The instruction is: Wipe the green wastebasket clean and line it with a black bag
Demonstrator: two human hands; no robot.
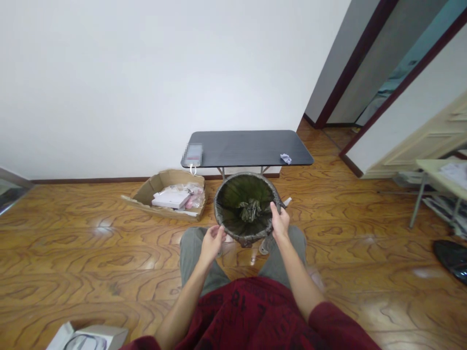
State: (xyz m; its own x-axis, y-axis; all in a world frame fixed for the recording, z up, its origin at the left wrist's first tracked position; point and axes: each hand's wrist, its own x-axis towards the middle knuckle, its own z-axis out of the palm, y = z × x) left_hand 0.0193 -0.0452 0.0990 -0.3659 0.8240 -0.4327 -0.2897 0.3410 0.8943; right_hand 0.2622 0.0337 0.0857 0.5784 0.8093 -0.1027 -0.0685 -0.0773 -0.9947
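A round waste bin lined with a dark green bag stands on the wood floor right in front of my knees. Crumpled green material lies at its bottom. My left hand pinches the bag's edge at the near left rim. My right hand grips the bag's edge at the right rim, fingers curled over it. Both forearms reach forward over my grey trousers and red shirt.
A low dark table stands against the white wall behind the bin, with a crumpled paper on it. An open cardboard box lies to the left. A second table and a black bag are on the right.
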